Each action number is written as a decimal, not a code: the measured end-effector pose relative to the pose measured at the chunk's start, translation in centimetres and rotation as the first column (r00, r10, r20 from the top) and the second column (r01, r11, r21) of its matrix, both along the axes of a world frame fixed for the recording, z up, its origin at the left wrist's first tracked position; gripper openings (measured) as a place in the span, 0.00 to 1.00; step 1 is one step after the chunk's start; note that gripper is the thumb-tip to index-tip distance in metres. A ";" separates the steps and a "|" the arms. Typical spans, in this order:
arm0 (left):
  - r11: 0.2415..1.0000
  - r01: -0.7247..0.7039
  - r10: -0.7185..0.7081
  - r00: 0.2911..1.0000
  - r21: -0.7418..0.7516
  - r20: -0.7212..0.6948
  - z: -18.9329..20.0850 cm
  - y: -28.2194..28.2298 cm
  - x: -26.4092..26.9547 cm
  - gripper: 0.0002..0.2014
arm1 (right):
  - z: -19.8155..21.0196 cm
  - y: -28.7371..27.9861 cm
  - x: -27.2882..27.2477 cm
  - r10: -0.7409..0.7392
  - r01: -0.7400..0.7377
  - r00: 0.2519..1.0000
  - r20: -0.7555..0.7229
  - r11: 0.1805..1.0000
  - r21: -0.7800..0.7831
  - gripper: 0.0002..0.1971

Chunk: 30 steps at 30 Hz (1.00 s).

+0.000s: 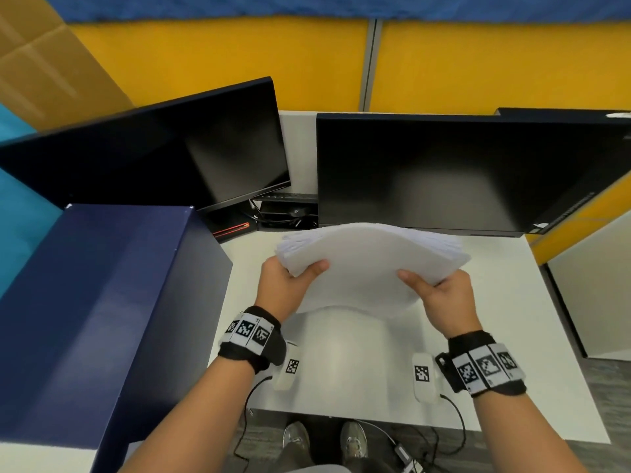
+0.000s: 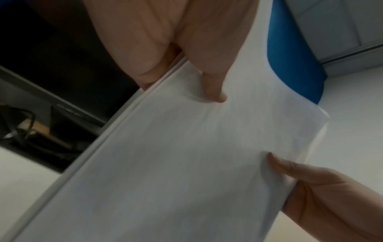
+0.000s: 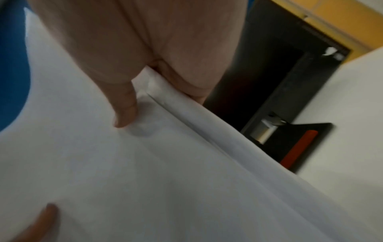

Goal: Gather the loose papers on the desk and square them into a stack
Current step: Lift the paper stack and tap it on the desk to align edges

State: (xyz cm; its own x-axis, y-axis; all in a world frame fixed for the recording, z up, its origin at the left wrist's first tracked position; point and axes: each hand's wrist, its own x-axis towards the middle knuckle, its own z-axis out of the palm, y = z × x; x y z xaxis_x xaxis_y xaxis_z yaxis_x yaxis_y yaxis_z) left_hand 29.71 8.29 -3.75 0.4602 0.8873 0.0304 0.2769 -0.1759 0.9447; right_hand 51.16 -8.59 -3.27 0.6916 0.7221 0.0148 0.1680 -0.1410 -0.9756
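A thick sheaf of white papers point(image 1: 368, 264) hangs in the air above the white desk point(image 1: 495, 319), bowed upward in the middle, its far edges fanned and uneven. My left hand point(image 1: 290, 278) grips its left side with the thumb on top and the fingers hidden beneath. My right hand point(image 1: 440, 295) grips the right side the same way. In the left wrist view the thumb presses the papers point(image 2: 186, 155) near the edge, and the right hand point(image 2: 323, 193) shows at lower right. The right wrist view shows the thumb on the papers point(image 3: 124, 172).
Two dark monitors point(image 1: 191, 151) point(image 1: 461, 172) stand at the back of the desk. A large dark blue box point(image 1: 102, 302) rises on the left, close to my left forearm. Cables and a small device point(image 1: 290, 206) lie between the monitors. Yellow partition panels point(image 1: 478, 63) stand behind.
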 end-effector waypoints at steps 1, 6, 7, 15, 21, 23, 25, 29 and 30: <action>0.999 0.001 -0.003 1.000 -0.042 -0.027 -0.3 -0.3 0.0 0.22 | -0.1 -0.1 0.0 0.017 -0.018 1.000 -0.024 0.999 -0.035 0.16; 0.969 -0.020 0.048 0.993 -0.244 0.111 -0.6 -2.3 0.2 0.25 | -1.3 -0.5 -0.7 0.027 -0.028 0.988 -0.155 1.000 -0.006 0.27; 0.968 -0.033 0.078 0.981 -0.247 0.175 0.1 -2.5 0.4 0.25 | -0.9 -0.4 -1.0 0.015 -0.007 0.987 -0.160 0.999 0.051 0.26; 0.935 -0.296 0.335 0.918 -0.196 0.213 4.0 -2.8 3.4 0.11 | 2.8 2.3 -1.8 -0.282 0.294 0.954 -0.100 0.948 0.126 0.17; 0.940 -0.280 0.313 0.935 -0.195 0.165 4.7 -2.6 3.2 0.10 | 1.4 0.9 -0.8 -0.113 0.121 0.990 -0.080 0.987 0.102 0.18; 0.961 -0.220 0.235 0.969 -0.166 0.080 5.2 -2.1 2.5 0.09 | -0.3 0.2 -0.4 -0.015 0.016 0.995 -0.102 1.000 0.010 0.24; 1.000 0.010 -0.008 0.989 0.013 -0.148 6.4 -0.9 1.0 0.09 | -1.0 0.0 -0.4 -0.060 0.053 0.990 -0.124 0.997 -0.053 0.18; 0.841 0.456 -0.228 0.786 0.290 -0.575 10.9 0.9 -1.5 0.22 | 1.0 1.4 -0.7 -0.033 0.034 0.999 0.009 0.999 -0.004 0.14; 0.812 0.492 -0.224 0.759 0.313 -0.612 11.5 0.8 -1.3 0.27 | 2.0 2.1 -0.9 0.011 -0.012 0.997 0.077 1.000 0.010 0.13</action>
State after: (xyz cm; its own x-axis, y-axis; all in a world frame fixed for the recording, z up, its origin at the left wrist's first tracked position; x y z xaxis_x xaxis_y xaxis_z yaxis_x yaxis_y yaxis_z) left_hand 28.40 9.06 7.78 0.7987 0.6014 0.0184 0.5267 -0.7137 0.4618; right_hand 50.28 -6.50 -1.23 0.6799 0.7295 0.0749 0.2442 -0.1289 -0.9611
